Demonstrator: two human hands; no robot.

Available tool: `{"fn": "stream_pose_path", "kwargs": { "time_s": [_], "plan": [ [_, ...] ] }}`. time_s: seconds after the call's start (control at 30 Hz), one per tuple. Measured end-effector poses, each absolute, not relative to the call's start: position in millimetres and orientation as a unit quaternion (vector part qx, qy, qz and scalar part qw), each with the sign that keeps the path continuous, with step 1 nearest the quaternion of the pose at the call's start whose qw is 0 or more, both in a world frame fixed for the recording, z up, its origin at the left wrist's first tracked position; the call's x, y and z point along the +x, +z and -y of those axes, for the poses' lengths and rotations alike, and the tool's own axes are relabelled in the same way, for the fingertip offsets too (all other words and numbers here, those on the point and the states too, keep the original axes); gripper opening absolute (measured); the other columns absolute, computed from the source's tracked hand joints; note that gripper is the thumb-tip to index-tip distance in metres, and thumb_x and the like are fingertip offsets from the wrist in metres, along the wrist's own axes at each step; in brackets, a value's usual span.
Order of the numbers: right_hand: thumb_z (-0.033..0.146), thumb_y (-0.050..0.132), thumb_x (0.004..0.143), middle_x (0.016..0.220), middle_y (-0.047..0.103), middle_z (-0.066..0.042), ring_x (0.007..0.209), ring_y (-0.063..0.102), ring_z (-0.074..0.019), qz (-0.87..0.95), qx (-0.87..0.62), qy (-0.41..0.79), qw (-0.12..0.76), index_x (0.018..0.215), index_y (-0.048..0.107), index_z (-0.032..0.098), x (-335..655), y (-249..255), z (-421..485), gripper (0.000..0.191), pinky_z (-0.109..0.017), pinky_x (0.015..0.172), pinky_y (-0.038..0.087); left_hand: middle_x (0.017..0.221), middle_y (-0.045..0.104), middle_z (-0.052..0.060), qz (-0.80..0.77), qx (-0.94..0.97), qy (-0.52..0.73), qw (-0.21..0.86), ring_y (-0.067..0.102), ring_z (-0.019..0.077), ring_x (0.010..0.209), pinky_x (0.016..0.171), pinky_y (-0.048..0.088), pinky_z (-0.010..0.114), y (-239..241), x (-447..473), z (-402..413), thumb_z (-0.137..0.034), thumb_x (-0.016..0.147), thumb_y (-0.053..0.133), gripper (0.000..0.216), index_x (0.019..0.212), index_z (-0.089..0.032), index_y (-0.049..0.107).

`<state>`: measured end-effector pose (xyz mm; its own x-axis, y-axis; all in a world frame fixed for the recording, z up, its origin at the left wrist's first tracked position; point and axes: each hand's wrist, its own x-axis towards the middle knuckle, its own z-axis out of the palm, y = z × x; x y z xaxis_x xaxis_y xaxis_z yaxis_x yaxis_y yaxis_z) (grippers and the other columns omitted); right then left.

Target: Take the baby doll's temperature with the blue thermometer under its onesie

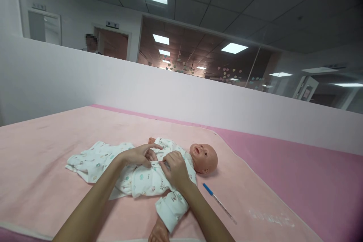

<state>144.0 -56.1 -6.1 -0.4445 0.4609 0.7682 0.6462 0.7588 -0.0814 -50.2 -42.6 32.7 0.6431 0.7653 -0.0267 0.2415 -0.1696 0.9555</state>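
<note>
Nearest to us, at the doll's near side, its bare brown hand [159, 231] pokes out of a white patterned sleeve [171, 208] with a thick cuff. Our two bare forearms reach up on either side of that sleeve and converge over the doll's trunk. Our right hand [177, 167] lies low on the doll's chest, back upward, wrist bent inward, fingers curled and close together; we cannot tell whether they pinch the cloth. Our left hand [137, 155] arches over the belly, its index finger stretched toward the doll's far arm, thumb pointing down and well apart from it, the other fingers bent.

The bald, tan plastic baby doll [206, 158] lies face up under our hands, in a soft white cloth gown [141, 182] with small coloured prints, spread out flat past the doll's lower end. Beside the doll's head rests a slim clear stick with a blue cap [208, 189]. Under the doll is a pale pink mat [48, 147]; beyond it stand a white partition [147, 87] and, farther, a person [92, 44].
</note>
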Motion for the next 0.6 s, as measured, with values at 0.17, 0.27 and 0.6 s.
{"fn": "stream_pose_path", "kwargs": {
  "time_s": [0.17, 0.27, 0.6],
  "plan": [
    [0.019, 0.05, 0.079, 0.068, 0.052, -0.002, 0.069, 0.044, -0.0148, 0.845, -0.321, -0.115, 0.411, 0.067, 0.046, 0.018, 143.6, -4.9, 56.2, 0.012, -0.03, 0.068, 0.035, 0.084, 0.055, 0.0, -0.362, 0.732, 0.229, 0.529, 0.052, 0.0119, 0.076, 0.07, 0.042, 0.023, 33.5, -47.9, 42.5, -0.008, 0.054, 0.057, 0.071, 0.121, -0.022, 0.038],
    [0.018, 0.048, 0.079, 0.068, 0.051, -0.002, 0.069, 0.044, -0.0149, 0.845, -0.319, -0.116, 0.414, 0.067, 0.046, 0.018, 144.1, -5.2, 55.7, 0.012, -0.03, 0.069, 0.036, 0.085, 0.053, 0.0, -0.355, 0.754, 0.213, 0.51, 0.05, 0.0121, 0.078, 0.07, 0.041, 0.023, 36.0, -47.3, 43.9, -0.011, 0.056, 0.059, 0.063, 0.116, -0.021, 0.043],
    [0.02, 0.047, 0.079, 0.068, 0.051, -0.002, 0.07, 0.044, -0.0151, 0.844, -0.325, -0.122, 0.409, 0.068, 0.048, 0.018, 144.5, -7.6, 54.4, 0.012, -0.029, 0.068, 0.035, 0.075, 0.047, -0.001, -0.349, 0.807, 0.216, 0.424, 0.045, 0.0113, 0.07, 0.061, 0.037, 0.02, 37.4, -41.0, 46.2, -0.014, 0.057, 0.057, 0.047, 0.104, -0.019, 0.052]
  ]
}}
